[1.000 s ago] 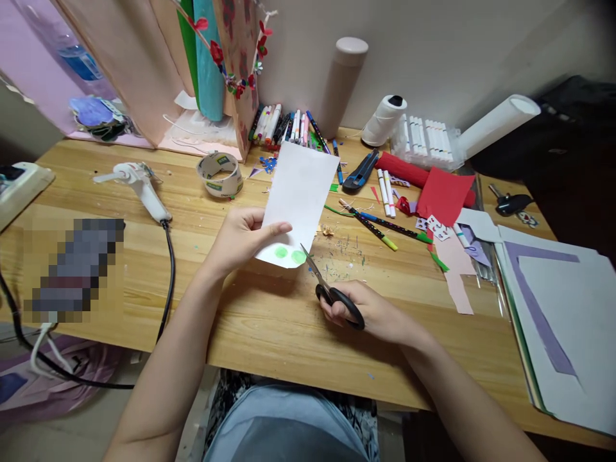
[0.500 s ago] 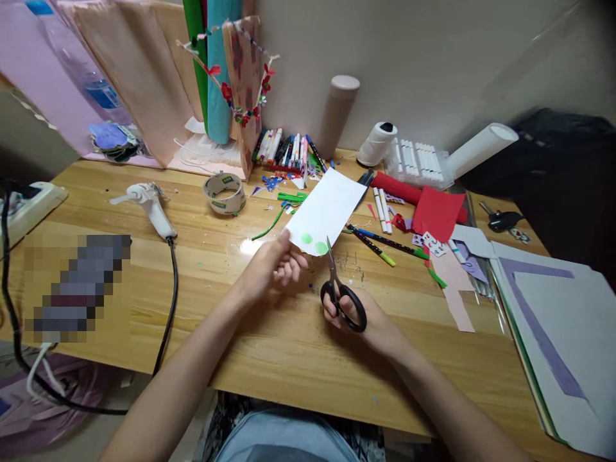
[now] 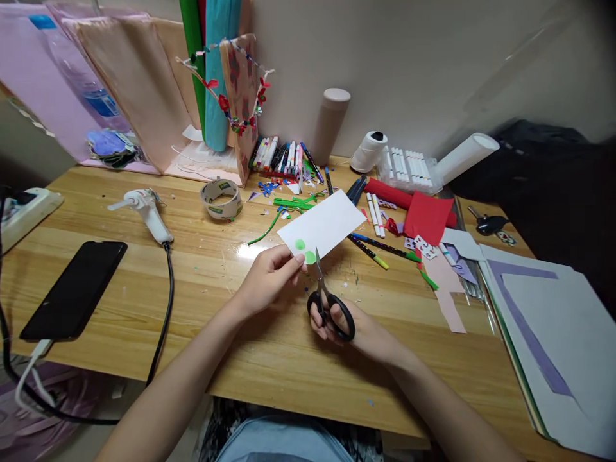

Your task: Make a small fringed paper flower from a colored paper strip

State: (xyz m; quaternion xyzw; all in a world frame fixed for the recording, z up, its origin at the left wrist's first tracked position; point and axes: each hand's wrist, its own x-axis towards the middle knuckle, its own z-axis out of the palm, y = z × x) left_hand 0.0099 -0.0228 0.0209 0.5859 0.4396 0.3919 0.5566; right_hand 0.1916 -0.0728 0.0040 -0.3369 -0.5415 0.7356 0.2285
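Observation:
A white paper [image 3: 330, 221] with two green spots near its lower left corner is held above the table. My left hand [image 3: 269, 276] pinches that corner between thumb and fingers, beside the spots. My right hand [image 3: 341, 324] is closed round the handles of black-handled scissors [image 3: 323, 289], with fingers through the loops. The scissor blades point up at the paper's lower edge, close to the lower green spot. Whether the blades grip the paper cannot be made out.
A tape roll [image 3: 221, 200], a glue gun [image 3: 149, 215] and a phone [image 3: 74, 290] lie to the left. Markers [image 3: 279, 156], green strips and scraps lie behind the paper. Red paper [image 3: 428, 217], pens and a white folder [image 3: 553, 333] are at the right.
The paper has turned clockwise and its far end is lower. My left thumb has come down onto the corner near the spots. The scissors have shifted slightly left and down in view.

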